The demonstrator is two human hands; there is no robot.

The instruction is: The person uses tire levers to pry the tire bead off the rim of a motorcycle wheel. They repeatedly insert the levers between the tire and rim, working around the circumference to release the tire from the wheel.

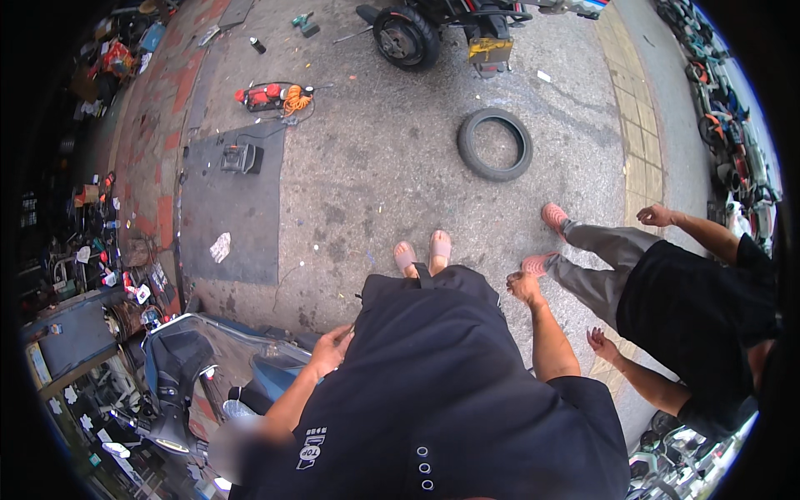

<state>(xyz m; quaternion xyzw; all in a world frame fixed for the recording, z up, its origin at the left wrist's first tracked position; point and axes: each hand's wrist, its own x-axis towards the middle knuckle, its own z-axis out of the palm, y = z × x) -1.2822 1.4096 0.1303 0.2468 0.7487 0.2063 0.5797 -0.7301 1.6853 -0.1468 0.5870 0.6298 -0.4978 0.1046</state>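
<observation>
My left hand [331, 353] hangs at my left side against my dark shirt, with its fingers loosely stretched and their tips partly hidden. Nothing shows in it. A blue and grey scooter [268, 367] stands just beyond it. On my other side my right hand [524, 288] is lowered, fingers loosely bent and apart, holding nothing that I can see. A loose black tyre [467, 155] lies flat on the pavement ahead, out of reach of both hands.
A person in a dark top [692, 304] stands close on my right. Ahead are a motorcycle's wheel [407, 38], a red air compressor [266, 94] with an orange coiled hose, and a cordless drill [305, 25]. A black case [242, 158] and crumpled cloth [221, 247] lie on a dark mat [237, 200].
</observation>
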